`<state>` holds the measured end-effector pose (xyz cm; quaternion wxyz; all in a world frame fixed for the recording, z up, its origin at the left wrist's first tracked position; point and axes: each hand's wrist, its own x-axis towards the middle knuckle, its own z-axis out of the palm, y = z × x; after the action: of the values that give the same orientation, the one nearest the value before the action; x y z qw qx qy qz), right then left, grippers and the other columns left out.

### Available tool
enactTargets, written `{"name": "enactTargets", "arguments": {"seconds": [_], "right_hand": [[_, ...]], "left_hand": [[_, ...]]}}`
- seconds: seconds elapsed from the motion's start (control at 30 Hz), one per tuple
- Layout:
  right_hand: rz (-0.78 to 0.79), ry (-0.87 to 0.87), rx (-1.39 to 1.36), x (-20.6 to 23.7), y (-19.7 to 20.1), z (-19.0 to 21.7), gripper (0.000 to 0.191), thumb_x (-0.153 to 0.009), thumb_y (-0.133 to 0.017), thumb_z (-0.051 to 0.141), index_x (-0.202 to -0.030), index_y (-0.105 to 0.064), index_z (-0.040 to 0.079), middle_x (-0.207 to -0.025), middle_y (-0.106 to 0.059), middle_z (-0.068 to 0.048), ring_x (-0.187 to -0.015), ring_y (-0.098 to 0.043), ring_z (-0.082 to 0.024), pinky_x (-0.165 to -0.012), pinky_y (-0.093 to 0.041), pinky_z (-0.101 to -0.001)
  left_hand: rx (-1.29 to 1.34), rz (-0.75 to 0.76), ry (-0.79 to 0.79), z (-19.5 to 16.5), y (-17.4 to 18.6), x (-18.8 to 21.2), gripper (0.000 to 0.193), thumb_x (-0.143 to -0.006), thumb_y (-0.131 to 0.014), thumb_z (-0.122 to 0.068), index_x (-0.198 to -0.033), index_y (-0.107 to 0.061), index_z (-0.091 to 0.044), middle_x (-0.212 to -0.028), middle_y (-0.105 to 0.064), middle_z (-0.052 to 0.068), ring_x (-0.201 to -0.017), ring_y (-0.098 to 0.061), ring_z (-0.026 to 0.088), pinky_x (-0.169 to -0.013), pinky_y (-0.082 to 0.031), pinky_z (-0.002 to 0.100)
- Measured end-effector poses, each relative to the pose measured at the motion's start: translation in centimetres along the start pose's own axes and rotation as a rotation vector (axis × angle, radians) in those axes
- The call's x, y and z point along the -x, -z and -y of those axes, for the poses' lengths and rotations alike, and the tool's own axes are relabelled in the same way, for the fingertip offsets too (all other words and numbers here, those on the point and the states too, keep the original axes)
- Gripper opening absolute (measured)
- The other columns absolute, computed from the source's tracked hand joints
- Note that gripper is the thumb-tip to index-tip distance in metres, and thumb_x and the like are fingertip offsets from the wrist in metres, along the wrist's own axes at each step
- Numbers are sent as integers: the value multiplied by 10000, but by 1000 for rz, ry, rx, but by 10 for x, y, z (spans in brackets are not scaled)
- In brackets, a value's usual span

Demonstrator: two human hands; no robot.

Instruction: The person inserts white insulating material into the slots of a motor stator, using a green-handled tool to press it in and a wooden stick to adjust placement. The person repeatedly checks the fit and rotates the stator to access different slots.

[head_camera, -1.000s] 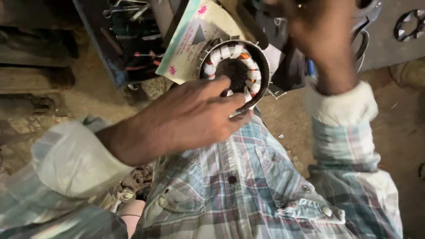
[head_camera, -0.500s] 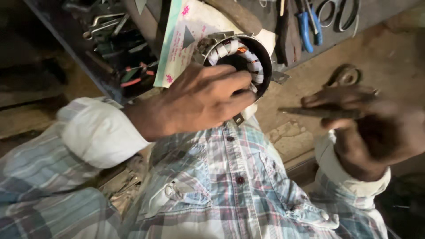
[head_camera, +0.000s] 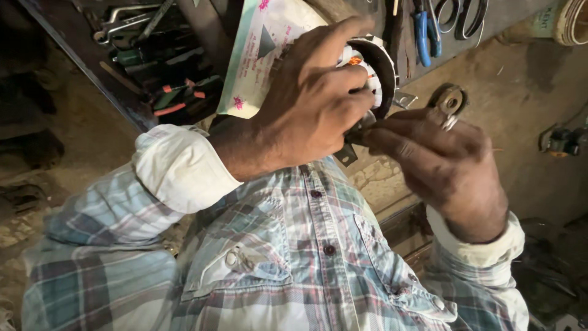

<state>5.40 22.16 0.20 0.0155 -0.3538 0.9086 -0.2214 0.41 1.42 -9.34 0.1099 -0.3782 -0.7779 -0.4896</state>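
My left hand (head_camera: 306,104) is clamped over a round black motor stator (head_camera: 384,68) with white windings, holding it in front of my chest. From the right, my right hand (head_camera: 435,159) has its fingers pinched on a thin metal tool, whose tip meets the stator's lower edge by a small bracket (head_camera: 345,154). Most of the tool is hidden by my fingers; only a metal glint (head_camera: 450,122) shows. My plaid shirt (head_camera: 294,257) fills the lower part of the view.
A printed white paper sheet (head_camera: 257,55) lies behind the stator. Blue-handled pliers (head_camera: 422,30) and scissors (head_camera: 465,12) rest on a dark bench edge. A tray of hand tools (head_camera: 165,92) is at upper left. A round metal part (head_camera: 450,98) lies on the dirt floor.
My right hand has come in from the right with the thin tool and now meets the stator's lower edge. My left hand keeps its grip on the stator.
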Motion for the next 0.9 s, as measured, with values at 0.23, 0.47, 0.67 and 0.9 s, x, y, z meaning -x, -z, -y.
{"name": "enactTargets", "arguments": {"seconds": [0.23,0.47,0.67,0.9], "right_hand": [[-236,-5,148,28,-36,19,111,-937,-810,-74,-956,-701,-89,-963,-753,-195,-940,-775,-329,-805,-668,-392],[-163,116,-65,-2,19,-11,152,-906,-803,7,-1014,-712,-50,-980,-750,-172,-942,-769,-292,-791,-610,-363],[141,130,-117,-8,39,-32,133,-961,-755,-29,-1093,-750,-21,-1100,-779,-156,-1054,-770,-245,-799,-599,-296],[122,335,74,-30,22,-29,158,-891,-793,71,-1043,-785,29,-1033,-795,-128,-991,-763,-250,-791,-636,-332]], "left_hand": [[100,-44,-16,11,-14,12,118,-866,-719,-1,-982,-731,11,-1097,-656,142,-1343,-513,391,-1063,-475,499],[172,30,-5,8,5,-2,139,-801,-702,-7,-935,-726,25,-1066,-694,129,-1385,-516,400,-1077,-482,497],[97,51,17,1,18,-5,125,-827,-718,-35,-943,-748,-2,-1137,-706,102,-1379,-518,361,-1113,-434,491],[46,71,34,2,16,-3,86,-851,-722,-19,-929,-758,-20,-1124,-713,100,-1373,-539,351,-1101,-454,477]]}}
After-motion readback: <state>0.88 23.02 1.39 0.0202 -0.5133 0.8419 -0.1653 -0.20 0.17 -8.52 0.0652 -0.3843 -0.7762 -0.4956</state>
